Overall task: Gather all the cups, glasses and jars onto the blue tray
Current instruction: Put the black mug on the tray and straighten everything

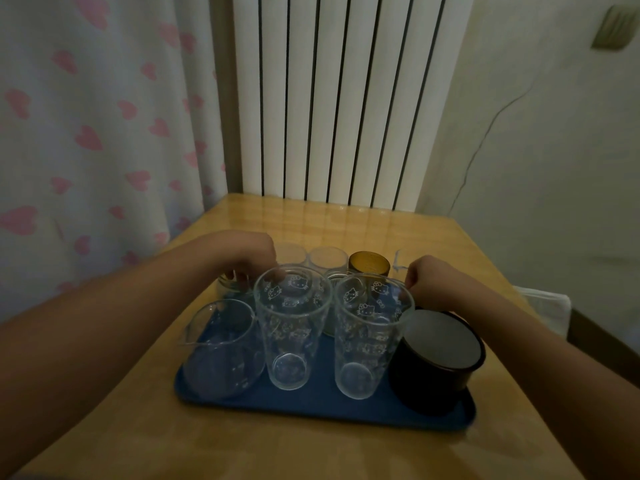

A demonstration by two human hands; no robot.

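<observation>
The counter (346, 452) is carrying the tray (311, 403), which is sitting near its middle. On the tray, the black jar (438, 362) is standing at the right edge, the round carafe (221, 348) at the left, and two printed glasses (291, 323) (372, 334) between them. Behind these, two clear cups (327, 259) and an amber cup (369, 263) are lining the far side. My left hand (249, 254) is curling over a small jar (232, 287) at the far left corner, fingers closing on its rim. My right hand (433, 278) is clenching loosely beside the right glass; whether it is gripping anything, I cannot tell.
</observation>
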